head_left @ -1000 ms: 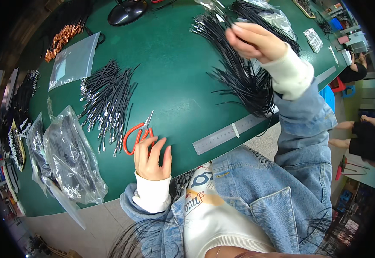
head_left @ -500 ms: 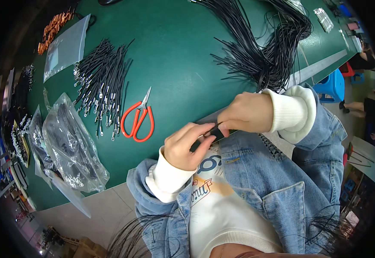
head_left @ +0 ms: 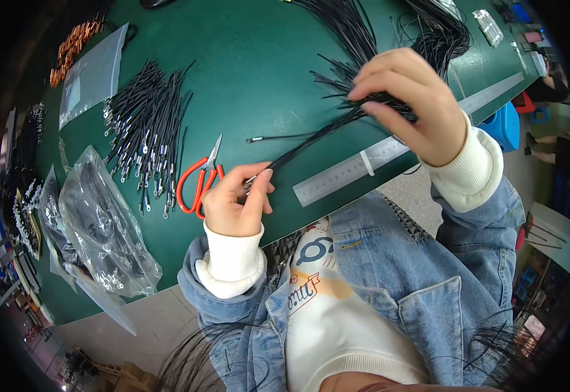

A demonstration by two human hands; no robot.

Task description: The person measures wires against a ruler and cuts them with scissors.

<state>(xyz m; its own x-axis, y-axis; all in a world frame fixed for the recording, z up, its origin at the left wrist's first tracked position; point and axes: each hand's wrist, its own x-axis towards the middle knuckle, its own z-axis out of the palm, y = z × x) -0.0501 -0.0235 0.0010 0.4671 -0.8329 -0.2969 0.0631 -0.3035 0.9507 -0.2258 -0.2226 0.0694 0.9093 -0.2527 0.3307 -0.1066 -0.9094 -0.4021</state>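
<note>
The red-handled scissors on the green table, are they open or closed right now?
Closed, it seems: the red-handled scissors lie flat with blades together in one point and loops side by side, next to the left hand.

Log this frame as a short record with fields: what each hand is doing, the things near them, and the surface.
left hand: pinches the metal-tipped end of a black cord
right hand: grips the cord's other end, raised over a bundle of black cords
scissors: red handles, flat on the table beside the left hand
ruler: metal, taped along the table's near edge
finished cords: pile with metal ends, left of the scissors
plastic bags: clear, far left
table: green
</note>
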